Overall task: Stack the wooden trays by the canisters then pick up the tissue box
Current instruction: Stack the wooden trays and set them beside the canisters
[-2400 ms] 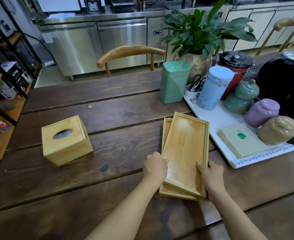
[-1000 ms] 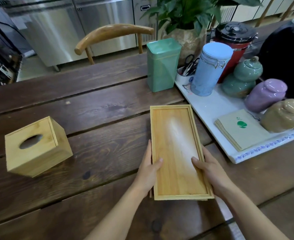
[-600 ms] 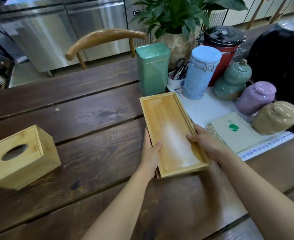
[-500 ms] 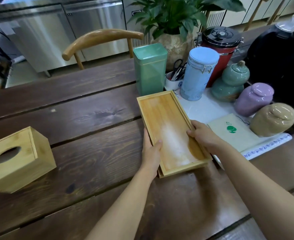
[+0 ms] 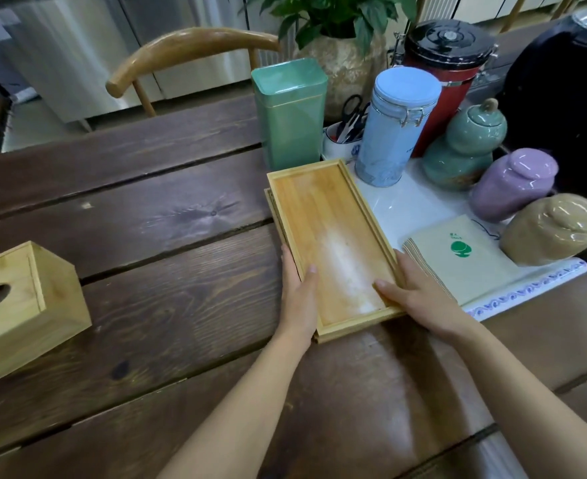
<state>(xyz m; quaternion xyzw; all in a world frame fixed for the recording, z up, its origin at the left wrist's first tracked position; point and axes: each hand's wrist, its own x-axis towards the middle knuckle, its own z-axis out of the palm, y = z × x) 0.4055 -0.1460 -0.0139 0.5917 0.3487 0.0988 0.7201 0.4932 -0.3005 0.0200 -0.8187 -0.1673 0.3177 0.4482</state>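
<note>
Fingers [image 5: 311, 271] of the left hand [image 5: 299, 299] lie along the left rim of the stacked wooden trays [image 5: 330, 243], thumb hooked over the rim onto the tray floor. Fingers of the right hand [image 5: 419, 299] press the right rim near the trays' near end, thumb likewise inside. Both hands are closed lightly on the stack, clasping it from either side, not lifting it as far as can be judged; the stack appears to sit flat on the counter [image 5: 167, 305].

Top tray sits nearly square on the lower one, whose edge shows only as a thin strip at the left side and near end. Stack's long axis runs from the person toward the counter's far edge, leaning slightly left. Its far end lies close to the green tin [image 5: 290, 115] and the blue canister [image 5: 394, 129]; its right rim meets or overlaps the white mat [image 5: 419, 205] carrying the jars, which of the two cannot be told.

Judgement: stacking is all but finished, short of letting go.

Tissue box [image 5: 19, 305] stands well apart near the counter's left edge, slot upward. It lies left of both hands and about level with them; the left hand is plainly nearer, with open counter between it and the box.
</note>
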